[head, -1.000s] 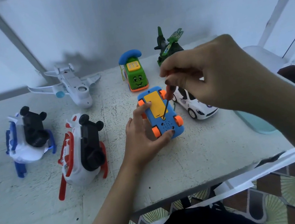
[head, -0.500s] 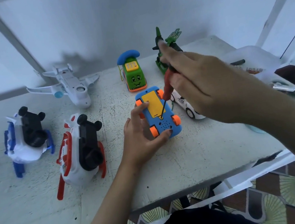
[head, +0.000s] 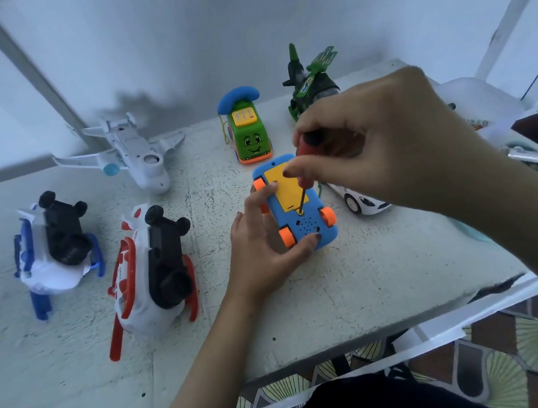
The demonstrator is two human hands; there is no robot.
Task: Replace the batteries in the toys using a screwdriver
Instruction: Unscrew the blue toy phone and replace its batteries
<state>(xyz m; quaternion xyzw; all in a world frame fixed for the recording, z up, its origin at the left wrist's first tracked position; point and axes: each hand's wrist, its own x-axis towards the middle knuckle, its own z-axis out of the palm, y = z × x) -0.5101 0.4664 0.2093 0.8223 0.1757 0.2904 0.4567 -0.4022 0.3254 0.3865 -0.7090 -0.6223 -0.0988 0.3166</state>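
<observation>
Fingers [head: 324, 118] of right hand [head: 391, 152], newly re-curled, pinch screwdriver [head: 303, 146], tip at 6 o'clock of cover [head: 282, 186]; left hand [head: 256, 243] grips toy car [head: 305, 224]; unscrewing likely continuing.

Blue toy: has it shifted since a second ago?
No. The blue toy stays just in front of the green phone toy, held by the left hand.
</observation>
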